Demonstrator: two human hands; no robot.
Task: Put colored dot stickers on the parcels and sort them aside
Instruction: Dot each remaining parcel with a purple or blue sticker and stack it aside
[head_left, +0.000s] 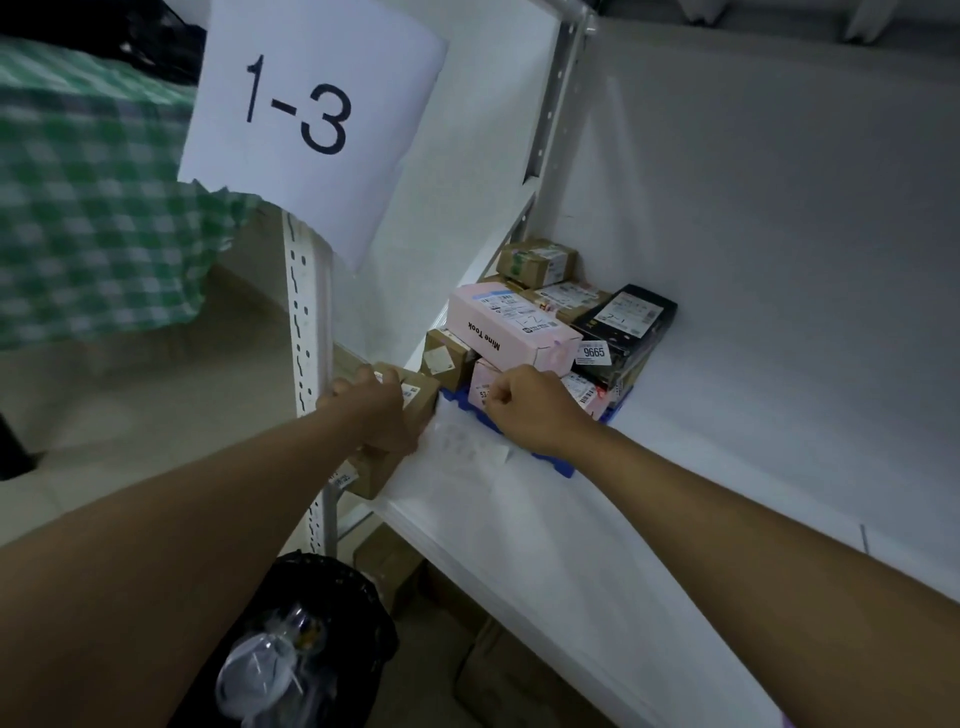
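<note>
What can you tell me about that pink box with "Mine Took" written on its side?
The pink "Mine Took" box is a long cardboard carton lying flat on top of the pile of parcels at the shelf's left end. Black lettering runs along its side; white shipping labels and a handwritten mark cover its top. It rests on another pink box beneath. Neither hand touches it.

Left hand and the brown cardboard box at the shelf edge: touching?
Touching. The head view shows the left hand lying on the brown cardboard box, fingers curled over its top.

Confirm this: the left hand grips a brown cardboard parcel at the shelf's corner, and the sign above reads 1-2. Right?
Not quite. The sign reads 1-3, as the head view shows. The rest holds: the left hand grips the brown cardboard parcel at the shelf's corner.
</note>
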